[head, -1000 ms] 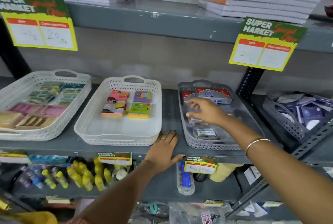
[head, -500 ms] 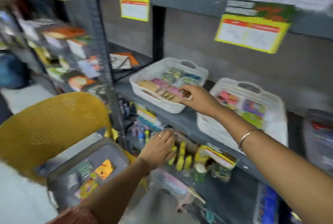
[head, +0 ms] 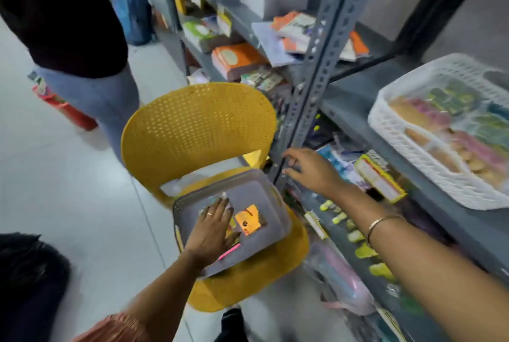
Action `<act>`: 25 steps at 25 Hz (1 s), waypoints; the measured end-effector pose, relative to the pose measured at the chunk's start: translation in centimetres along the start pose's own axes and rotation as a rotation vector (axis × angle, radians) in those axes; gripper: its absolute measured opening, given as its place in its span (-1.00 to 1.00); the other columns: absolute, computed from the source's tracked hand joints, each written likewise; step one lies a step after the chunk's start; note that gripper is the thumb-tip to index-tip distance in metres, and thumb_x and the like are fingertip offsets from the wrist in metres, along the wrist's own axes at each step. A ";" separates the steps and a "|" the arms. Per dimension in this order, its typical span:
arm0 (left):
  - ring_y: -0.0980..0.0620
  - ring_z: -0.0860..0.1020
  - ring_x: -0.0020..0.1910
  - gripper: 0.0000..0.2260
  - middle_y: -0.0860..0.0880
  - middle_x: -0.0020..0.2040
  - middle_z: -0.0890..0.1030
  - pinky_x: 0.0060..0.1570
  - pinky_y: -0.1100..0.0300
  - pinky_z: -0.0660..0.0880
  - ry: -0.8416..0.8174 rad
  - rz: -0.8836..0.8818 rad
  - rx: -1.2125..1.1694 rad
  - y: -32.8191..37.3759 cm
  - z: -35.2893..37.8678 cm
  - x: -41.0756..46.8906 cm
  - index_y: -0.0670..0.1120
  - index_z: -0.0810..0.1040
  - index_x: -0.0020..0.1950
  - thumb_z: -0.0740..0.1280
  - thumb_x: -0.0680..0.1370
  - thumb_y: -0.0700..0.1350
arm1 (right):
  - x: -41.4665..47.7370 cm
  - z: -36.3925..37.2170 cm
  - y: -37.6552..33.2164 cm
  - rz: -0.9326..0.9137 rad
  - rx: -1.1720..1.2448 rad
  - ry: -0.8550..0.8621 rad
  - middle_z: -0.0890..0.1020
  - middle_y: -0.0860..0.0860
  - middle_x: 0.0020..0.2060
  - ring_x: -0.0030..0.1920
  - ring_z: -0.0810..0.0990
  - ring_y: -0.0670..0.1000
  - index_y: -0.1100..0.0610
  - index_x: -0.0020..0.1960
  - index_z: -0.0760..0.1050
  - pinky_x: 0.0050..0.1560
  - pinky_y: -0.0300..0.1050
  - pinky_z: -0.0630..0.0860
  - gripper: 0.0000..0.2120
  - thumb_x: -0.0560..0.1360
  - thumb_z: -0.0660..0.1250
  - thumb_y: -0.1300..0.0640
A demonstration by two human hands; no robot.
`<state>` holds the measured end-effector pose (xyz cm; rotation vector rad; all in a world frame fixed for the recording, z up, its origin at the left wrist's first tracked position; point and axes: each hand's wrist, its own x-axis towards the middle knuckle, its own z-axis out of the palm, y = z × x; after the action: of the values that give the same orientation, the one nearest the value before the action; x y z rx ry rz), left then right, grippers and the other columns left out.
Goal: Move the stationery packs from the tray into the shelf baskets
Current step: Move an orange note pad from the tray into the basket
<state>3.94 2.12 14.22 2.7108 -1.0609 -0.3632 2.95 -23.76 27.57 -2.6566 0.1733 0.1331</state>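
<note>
View has swung away from the shelf baskets to the grey tray (head: 278,205) on the yellow chair (head: 198,132). Left hand (head: 213,227), earlier at the shelf edge, now lies flat inside the tray; right hand (head: 311,171), out of the grey basket, hangs above the tray's far corner, fingers loose.

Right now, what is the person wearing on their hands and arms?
The left hand has a thin ring on one finger, and its nails look painted a pale colour. A bit of orange-pink patterned sleeve shows at that arm's lower end. The right hand has no ring that can be seen, but a slim metal bangle circles the wrist. Both forearms are bare.
</note>
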 end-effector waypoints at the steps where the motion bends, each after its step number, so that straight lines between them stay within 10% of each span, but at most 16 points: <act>1: -0.19 0.10 0.49 -0.37 -0.22 0.52 0.15 0.43 -0.11 0.13 -0.017 -0.031 0.000 -1.3 1.6 -0.5 -0.19 0.23 0.46 0.01 0.57 0.24 | 1.3 2.6 0.3 -0.015 -0.002 -0.059 0.61 0.19 0.00 0.05 0.58 0.20 0.20 0.17 0.48 0.01 0.07 0.52 -0.68 0.45 0.37 0.14; 13: -0.24 0.48 0.26 -0.34 -0.23 0.30 0.50 0.11 -0.23 0.47 -0.235 -0.175 0.023 -5.3 15.4 -3.0 -0.22 0.52 0.24 0.05 0.46 0.27 | 6.0 29.2 6.7 0.290 -0.146 -0.359 0.33 0.21 0.36 0.35 0.30 0.24 0.20 0.39 0.23 0.25 0.10 0.38 -0.33 0.40 0.45 0.08; 19: -0.25 0.34 0.37 -0.31 -0.25 0.38 0.40 0.28 -0.29 0.27 -0.223 -0.169 0.018 -5.7 17.2 -3.1 -0.23 0.43 0.33 0.00 0.50 0.28 | 6.1 31.8 9.1 -0.038 -0.354 -0.438 0.20 0.17 0.44 0.39 0.21 0.23 0.04 0.45 0.13 0.31 0.13 0.33 -0.18 0.33 0.49 0.00; 25: -0.21 0.37 0.37 -0.34 -0.22 0.35 0.46 0.28 -0.28 0.23 -0.205 -0.168 0.050 -5.7 17.8 -3.2 -0.20 0.47 0.30 0.00 0.51 0.29 | 5.8 31.2 8.5 0.046 -0.448 -0.363 0.41 0.17 0.23 0.20 0.42 0.14 0.16 0.34 0.22 0.07 -0.01 0.48 -0.26 0.36 0.38 -0.23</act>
<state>-0.11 6.59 -3.75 2.8646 -0.9016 -0.6632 5.44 -17.40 -4.60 -3.0058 0.0917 0.7412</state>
